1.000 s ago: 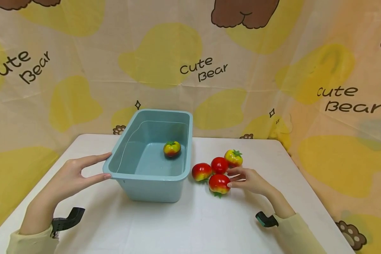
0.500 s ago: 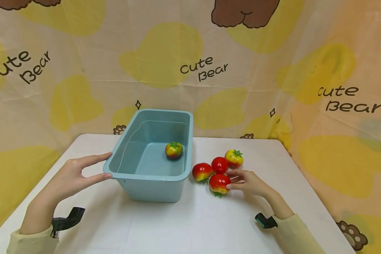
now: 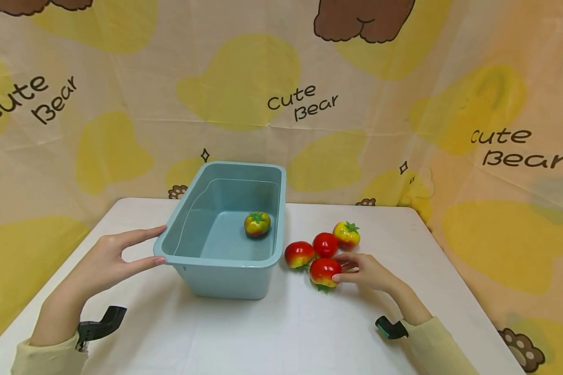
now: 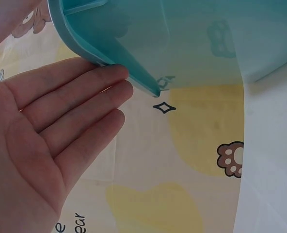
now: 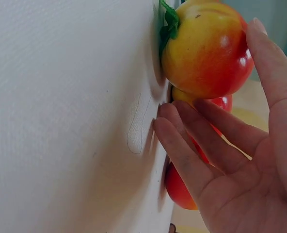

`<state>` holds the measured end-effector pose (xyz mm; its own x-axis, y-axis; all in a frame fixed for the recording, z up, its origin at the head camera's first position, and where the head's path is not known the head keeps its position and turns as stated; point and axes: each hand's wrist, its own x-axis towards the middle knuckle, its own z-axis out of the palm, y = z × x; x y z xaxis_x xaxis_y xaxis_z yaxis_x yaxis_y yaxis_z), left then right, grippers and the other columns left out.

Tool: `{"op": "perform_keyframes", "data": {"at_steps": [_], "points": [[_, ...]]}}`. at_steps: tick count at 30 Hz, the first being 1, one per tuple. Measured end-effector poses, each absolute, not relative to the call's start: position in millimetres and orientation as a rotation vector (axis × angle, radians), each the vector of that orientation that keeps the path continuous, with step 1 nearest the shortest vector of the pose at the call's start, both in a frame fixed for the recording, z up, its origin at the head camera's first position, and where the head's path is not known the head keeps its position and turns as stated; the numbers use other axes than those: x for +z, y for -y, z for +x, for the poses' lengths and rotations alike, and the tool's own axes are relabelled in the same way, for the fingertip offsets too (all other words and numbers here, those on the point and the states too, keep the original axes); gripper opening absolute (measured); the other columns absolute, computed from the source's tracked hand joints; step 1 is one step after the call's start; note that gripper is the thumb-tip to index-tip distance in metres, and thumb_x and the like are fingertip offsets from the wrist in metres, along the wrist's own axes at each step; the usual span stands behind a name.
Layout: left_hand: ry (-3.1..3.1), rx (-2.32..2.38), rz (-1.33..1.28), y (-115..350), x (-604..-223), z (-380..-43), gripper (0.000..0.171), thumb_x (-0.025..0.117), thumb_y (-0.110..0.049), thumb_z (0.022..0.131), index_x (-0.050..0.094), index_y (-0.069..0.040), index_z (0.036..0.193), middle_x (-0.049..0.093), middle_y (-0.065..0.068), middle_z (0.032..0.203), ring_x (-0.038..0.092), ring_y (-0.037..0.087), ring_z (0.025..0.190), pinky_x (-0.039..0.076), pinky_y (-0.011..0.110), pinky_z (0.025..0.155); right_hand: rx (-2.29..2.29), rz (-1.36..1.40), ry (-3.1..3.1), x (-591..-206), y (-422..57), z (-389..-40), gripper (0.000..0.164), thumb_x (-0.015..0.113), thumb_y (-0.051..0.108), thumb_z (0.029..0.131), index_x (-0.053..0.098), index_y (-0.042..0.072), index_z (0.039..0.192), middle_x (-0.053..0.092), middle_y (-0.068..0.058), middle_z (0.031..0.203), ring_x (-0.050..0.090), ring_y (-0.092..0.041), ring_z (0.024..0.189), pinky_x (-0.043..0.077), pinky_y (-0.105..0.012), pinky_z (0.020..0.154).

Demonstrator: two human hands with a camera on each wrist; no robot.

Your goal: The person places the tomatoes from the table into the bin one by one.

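Observation:
In the head view, my left hand (image 3: 100, 260) touches the near left corner of a light blue plastic bin (image 3: 230, 281), its fingers straight along the rim. The left wrist view shows that palm and its extended fingers (image 4: 80, 97) against the bin's rim. One yellow-red toy tomato (image 3: 257, 224) with a green leafy top lies inside the bin. My right hand (image 3: 368, 272) is at the nearest red-yellow toy tomato (image 3: 325, 272) on the table. In the right wrist view, the thumb lies against this tomato (image 5: 206, 48), while the other fingers stretch loosely beside it.
Beside the bin, a red-yellow tomato (image 3: 299, 254), a red tomato (image 3: 326, 245) and a yellow one (image 3: 346, 235) cluster close to the nearest tomato. All lie on a white table (image 3: 281, 338). A patterned cloth (image 3: 234, 88) hangs behind it.
My right hand has moved slightly left, its thumb further over the nearest tomato. Inside the bin, the tomato has rolled a little toward me and to the right. My left hand stays put.

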<state>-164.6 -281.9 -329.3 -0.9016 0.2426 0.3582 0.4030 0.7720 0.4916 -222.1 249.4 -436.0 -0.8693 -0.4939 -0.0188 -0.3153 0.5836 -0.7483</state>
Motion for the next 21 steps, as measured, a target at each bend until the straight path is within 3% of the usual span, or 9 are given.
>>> {"op": "perform_keyframes", "data": {"at_steps": [6, 13, 21], "points": [[2.701, -0.850, -0.493, 282.4, -329.8, -164.9, 0.056, 0.078, -0.037, 0.077, 0.058, -0.035, 0.129, 0.062, -0.009, 0.126, 0.036, -0.026, 0.111, 0.026, -0.004, 0.086, -1.130, -0.680, -2.608, -438.2, -246.3, -221.7, 0.050, 0.072, 0.035, 0.084, 0.060, 0.007, 0.124, 0.065, -0.007, 0.116, 0.061, -0.021, 0.102, 0.055, -0.027, 0.085], [2.702, -0.855, -0.500, 281.8, -330.1, -165.1, 0.055, 0.078, -0.037, 0.077, 0.058, -0.034, 0.129, 0.062, -0.009, 0.126, 0.036, -0.026, 0.111, 0.026, -0.004, 0.086, -1.068, -0.671, -2.644, -440.8, -242.3, -222.3, 0.052, 0.073, 0.038, 0.082, 0.060, 0.008, 0.123, 0.066, -0.003, 0.112, 0.060, -0.017, 0.098, 0.051, -0.020, 0.082], [2.702, -0.859, -0.494, 281.8, -329.5, -165.1, 0.056, 0.078, -0.037, 0.077, 0.058, -0.035, 0.129, 0.062, -0.009, 0.126, 0.036, -0.026, 0.111, 0.027, -0.003, 0.086, -1.084, -0.650, -2.636, -438.1, -240.0, -221.5, 0.053, 0.073, 0.038, 0.082, 0.061, 0.007, 0.123, 0.066, -0.004, 0.111, 0.060, -0.018, 0.098, 0.052, -0.025, 0.083]]}}
